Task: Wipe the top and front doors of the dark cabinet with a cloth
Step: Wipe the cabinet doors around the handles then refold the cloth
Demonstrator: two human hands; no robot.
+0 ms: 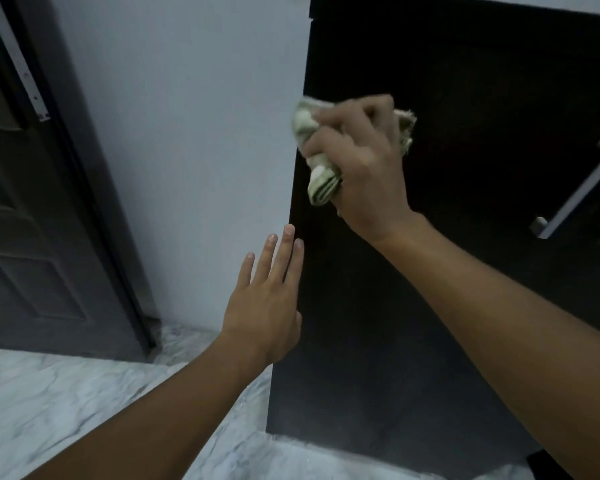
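Nearest the cam: two bare forearms reaching fwd from the bottom edge. The left hand (262, 306) lies flat, fingers straight and together, fingertips at the left front edge of the dark cabinet (413, 306). Prob. it braces the door so it doesn't swing under pressure, tho actual contact is hard to confirm w/ the black panel swallowing detail.

The right hand (357, 154) clenches round a bunched green-and-white cloth (317, 183), knuckles up, pressing it against the upper left of the front door, right by the door's edge next to the pale wall (187, 150). Bunching gives a firm pad for rubbing. The hand looks motion-blurred.

The cloth wad's long axis runs roughly vertical, lower end pointing down the door, upper end toward the cabinet top. Metal bar handle (579, 188) sits well apart to the right. Marble-look floor (66, 403) below; a dark panelled door (32, 254) at left.
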